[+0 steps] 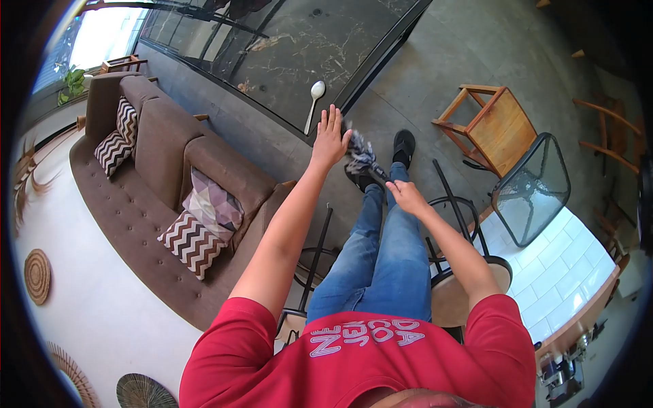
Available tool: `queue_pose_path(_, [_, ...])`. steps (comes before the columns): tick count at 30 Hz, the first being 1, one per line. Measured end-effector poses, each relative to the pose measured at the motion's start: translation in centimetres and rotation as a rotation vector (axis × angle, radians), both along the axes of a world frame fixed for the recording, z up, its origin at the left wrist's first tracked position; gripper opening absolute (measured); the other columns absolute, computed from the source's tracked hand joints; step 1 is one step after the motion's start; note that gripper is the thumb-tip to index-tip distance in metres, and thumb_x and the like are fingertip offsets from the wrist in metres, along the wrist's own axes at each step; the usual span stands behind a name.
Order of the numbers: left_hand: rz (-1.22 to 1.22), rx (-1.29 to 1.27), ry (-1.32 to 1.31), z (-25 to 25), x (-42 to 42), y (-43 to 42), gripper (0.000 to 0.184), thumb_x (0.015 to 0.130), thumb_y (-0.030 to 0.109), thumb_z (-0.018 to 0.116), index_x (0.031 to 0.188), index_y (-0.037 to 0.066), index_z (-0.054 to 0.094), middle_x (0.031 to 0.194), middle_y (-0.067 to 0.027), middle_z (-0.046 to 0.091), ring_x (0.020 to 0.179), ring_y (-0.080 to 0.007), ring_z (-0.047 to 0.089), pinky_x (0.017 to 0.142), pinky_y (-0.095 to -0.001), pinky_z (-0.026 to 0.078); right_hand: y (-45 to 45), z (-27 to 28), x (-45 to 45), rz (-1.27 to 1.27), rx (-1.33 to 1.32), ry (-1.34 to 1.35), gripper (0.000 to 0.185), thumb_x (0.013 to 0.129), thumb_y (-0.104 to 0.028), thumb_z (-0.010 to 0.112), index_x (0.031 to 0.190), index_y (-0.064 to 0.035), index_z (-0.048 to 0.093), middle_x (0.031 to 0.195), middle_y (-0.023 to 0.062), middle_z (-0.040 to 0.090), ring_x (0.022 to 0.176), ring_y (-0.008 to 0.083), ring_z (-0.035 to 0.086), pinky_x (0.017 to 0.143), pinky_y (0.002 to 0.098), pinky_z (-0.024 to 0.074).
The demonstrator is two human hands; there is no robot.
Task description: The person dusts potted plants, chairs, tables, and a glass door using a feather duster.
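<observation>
My right hand (406,196) is closed around the dark handle of a grey fluffy duster (362,155), held low in front of my legs. The duster's head points up and left, beside my left hand (329,141). That hand is open, its fingers stretched out, near the corner of a dark marble-patterned table (286,75). Whether the palm touches the duster or the table edge I cannot tell. A large white-bowled spoon (317,90) lies on the table just beyond my left fingertips.
A brown sofa (163,183) with patterned cushions (194,243) runs along the left. On the right are a wooden stool (505,132), a glass-topped piece (534,190) and a white-tiled counter (564,272). Black-legged stools (469,299) stand close around my legs.
</observation>
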State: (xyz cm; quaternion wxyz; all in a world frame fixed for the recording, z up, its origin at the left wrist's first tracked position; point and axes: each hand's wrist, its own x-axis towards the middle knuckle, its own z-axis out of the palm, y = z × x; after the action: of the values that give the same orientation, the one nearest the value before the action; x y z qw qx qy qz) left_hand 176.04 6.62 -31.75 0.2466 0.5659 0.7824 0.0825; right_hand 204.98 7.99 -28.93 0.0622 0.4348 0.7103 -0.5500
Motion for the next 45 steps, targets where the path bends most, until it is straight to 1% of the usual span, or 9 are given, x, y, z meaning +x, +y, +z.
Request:
queue_pose_path(5, [-0.005,-0.012,-0.013,0.4,0.1,-2.5,0.072,0.096,0.039,0.047,0.149,0.001,0.016,0.157,-0.0177,0.009,0.144,-0.0386,0.010,0.112,-0.0518,0.024,0.1,-0.7,0.5,0.140,-0.037,-0.165,0.048,0.097,-0.040,0.046,0.089,0.0046,0.060,0.085,0.0304,0.062,0.086,0.0480,0.059,0.076,0.0522,0.0456])
queue_pose_path(13, [-0.022,-0.011,-0.006,1.0,0.0,-3.9,0.071,0.094,0.036,0.052,0.147,0.001,0.022,0.157,-0.0151,0.014,0.144,-0.0346,0.015,0.112,-0.0427,0.028,-1.2,-7.8,-1.4,0.131,-0.022,-0.346,0.052,0.098,-0.042,0.042,0.089,0.0050,0.063,0.092,0.0307,0.063,0.092,0.0475,0.059,0.082,0.0524,0.0461])
queue_pose_path(16, [-0.007,-0.039,-0.011,1.4,0.0,-4.0,0.069,0.094,0.036,0.052,0.147,0.001,0.025,0.156,-0.0153,0.016,0.143,-0.0341,0.017,0.112,-0.0400,0.029,-0.9,-9.3,-1.8,0.132,-0.035,-0.353,0.049,0.097,-0.042,0.044,0.102,0.0030,0.064,0.104,0.0306,0.062,0.104,0.0448,0.058,0.089,0.0511,0.0465])
queue_pose_path(19, [-0.010,-0.028,-0.030,1.2,-0.1,-4.0,0.069,0.093,0.036,0.053,0.146,0.001,0.026,0.156,-0.0158,0.016,0.143,-0.0345,0.017,0.113,-0.0395,0.028,-0.3,-11.6,-3.2,0.121,-0.071,-0.508,0.051,0.096,-0.042,0.046,0.103,0.0057,0.064,0.108,0.0299,0.061,0.106,0.0439,0.057,0.090,0.0495,0.0462])
queue_pose_path(30, [0.033,0.058,-0.042,1.4,1.5,-7.4,0.072,0.091,0.029,0.057,0.147,0.000,0.022,0.154,-0.0191,0.019,0.141,-0.0405,0.019,0.113,-0.0427,0.027,0.5,-8.4,-3.3,0.118,-0.022,-0.596,0.045,0.094,-0.038,0.051,0.103,0.0030,0.065,0.108,0.0285,0.062,0.105,0.0415,0.060,0.089,0.0484,0.0482])
queue_pose_path(36, [0.087,-0.288,-0.175,5.9,4.7,-17.3,0.076,0.091,0.032,0.057,0.149,0.004,0.017,0.153,-0.0198,0.021,0.140,-0.0429,0.021,0.108,-0.0570,0.030,-0.3,0.1,-1.5,0.245,-0.165,-0.639,0.053,0.094,-0.041,0.050,0.117,0.0069,0.059,0.124,0.0301,0.054,0.119,0.0399,0.052,0.099,0.0450,0.0436])
queue_pose_path(41, [0.187,-0.507,-0.399,11.2,5.7,-23.5,0.074,0.094,0.041,0.050,0.149,0.004,0.017,0.152,-0.0210,0.025,0.138,-0.0394,0.029,0.110,-0.0449,0.032,-0.8,10.9,-2.5,0.351,-0.185,-0.587,0.055,0.092,-0.043,0.053,0.091,0.0113,0.064,0.092,0.0284,0.066,0.084,0.0378,0.067,0.072,0.0447,0.0517])
queue_pose_path(42, [0.190,-0.464,-0.366,12.2,5.8,-24.4,0.073,0.094,0.044,0.048,0.148,0.003,0.021,0.146,-0.0231,0.035,0.133,-0.0385,0.038,0.108,-0.0403,0.035,-1.1,12.3,-3.0,0.400,-0.146,-0.585,0.054,0.093,-0.042,0.052,0.081,0.0094,0.063,0.076,0.0228,0.066,0.062,0.0324,0.065,0.056,0.0431,0.0496])
queue_pose_path(45, [0.297,-0.377,-0.456,15.5,5.2,-25.4,0.068,0.094,0.044,0.048,0.145,0.002,0.030,0.138,-0.0250,0.046,0.127,-0.0378,0.046,0.106,-0.0419,0.037,-2.2,16.0,-4.9,0.415,-0.160,-0.528,0.057,0.095,-0.041,0.049,0.080,0.0121,0.062,0.068,0.0210,0.064,0.060,0.0312,0.064,0.055,0.0419,0.0506])
